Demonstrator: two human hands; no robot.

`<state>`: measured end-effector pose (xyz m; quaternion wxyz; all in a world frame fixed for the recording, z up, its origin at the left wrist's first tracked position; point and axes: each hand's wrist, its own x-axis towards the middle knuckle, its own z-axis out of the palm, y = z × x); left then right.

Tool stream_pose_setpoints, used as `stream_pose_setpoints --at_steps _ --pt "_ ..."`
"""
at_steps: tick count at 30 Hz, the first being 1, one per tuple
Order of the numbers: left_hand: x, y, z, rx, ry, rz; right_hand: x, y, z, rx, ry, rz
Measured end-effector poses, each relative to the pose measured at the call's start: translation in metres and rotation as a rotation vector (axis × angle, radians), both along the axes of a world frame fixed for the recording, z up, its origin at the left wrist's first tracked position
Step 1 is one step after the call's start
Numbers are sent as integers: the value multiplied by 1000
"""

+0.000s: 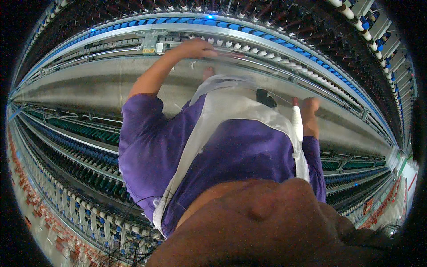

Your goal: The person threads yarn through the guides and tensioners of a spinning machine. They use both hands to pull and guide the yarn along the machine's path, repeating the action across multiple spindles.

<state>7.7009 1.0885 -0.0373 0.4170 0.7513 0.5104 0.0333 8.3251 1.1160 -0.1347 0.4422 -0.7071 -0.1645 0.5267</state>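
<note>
My left hand (198, 48) reaches out over the near edge of the far machine, its fingers bent and closed around the end of a slim reddish-brown bobbin tube (232, 55), which is smeared by motion. Close by runs a row of white-topped bobbins (249, 48) along the machine's rail. At my right side, my right hand (311, 105) is beside a bobbin wound with white yarn (297, 122), whose reddish-brown tip points away from me. The fingers of that hand are hidden, so its grip does not show. A thin thread passes near the bobbin's tip.
A long spinning machine with a blue strip (178, 20) and metal rails (102, 52) curves across the far side. Behind me another machine (84, 153) carries rows of bobbins. Between them lies the grey floor (66, 86). I wear a white apron (231, 104) with a dark clip-like item (266, 98).
</note>
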Motion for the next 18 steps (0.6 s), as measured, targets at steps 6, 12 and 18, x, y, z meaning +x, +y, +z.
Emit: stream_pose_setpoints --at_steps 6,12,18 --pt "29 -4 -17 78 72 -80 28 -45 -9 -330 -293 368" --pt "7 -13 -8 237 105 -55 50 -38 5 -533 -633 771" --pt "-22 -44 3 185 104 38 44 -19 -6 -778 -811 1204"
